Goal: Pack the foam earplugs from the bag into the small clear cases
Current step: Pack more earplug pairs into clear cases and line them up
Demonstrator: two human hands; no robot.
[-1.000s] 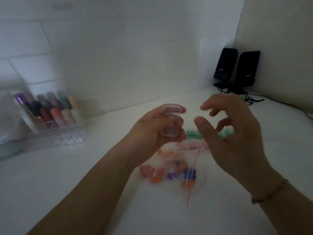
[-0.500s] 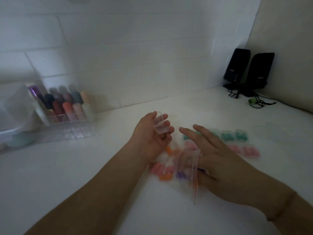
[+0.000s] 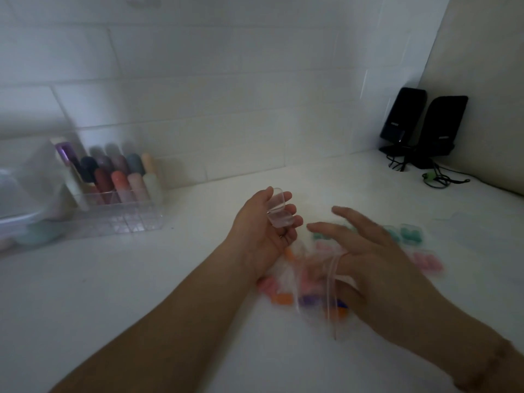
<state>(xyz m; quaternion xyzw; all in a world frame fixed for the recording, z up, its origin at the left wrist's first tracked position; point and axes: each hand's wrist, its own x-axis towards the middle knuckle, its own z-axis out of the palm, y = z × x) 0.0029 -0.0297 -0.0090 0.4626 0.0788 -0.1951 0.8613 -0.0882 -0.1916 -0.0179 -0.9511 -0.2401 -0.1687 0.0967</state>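
My left hand (image 3: 265, 236) grips a small clear case (image 3: 279, 211), its lid hinged open, above the white counter. Below it lies a clear zip bag (image 3: 306, 287) with several orange, pink and purple foam earplugs inside. My right hand (image 3: 377, 268) is spread flat, fingers straight, over the bag's right side; the bag's mouth lies by its thumb and is blurred. Filled cases with green earplugs (image 3: 409, 234) and pink earplugs (image 3: 428, 262) lie on the counter beyond the right hand.
A clear organiser (image 3: 119, 199) with coloured tubes stands at the back left beside a plastic tub (image 3: 19, 211). Two black speakers (image 3: 425, 126) and their cables (image 3: 436, 180) sit in the back right corner by the tiled wall.
My right hand has dropped from beside the case down onto the bag and flattened out. My left hand still holds the case, now with its lid open.
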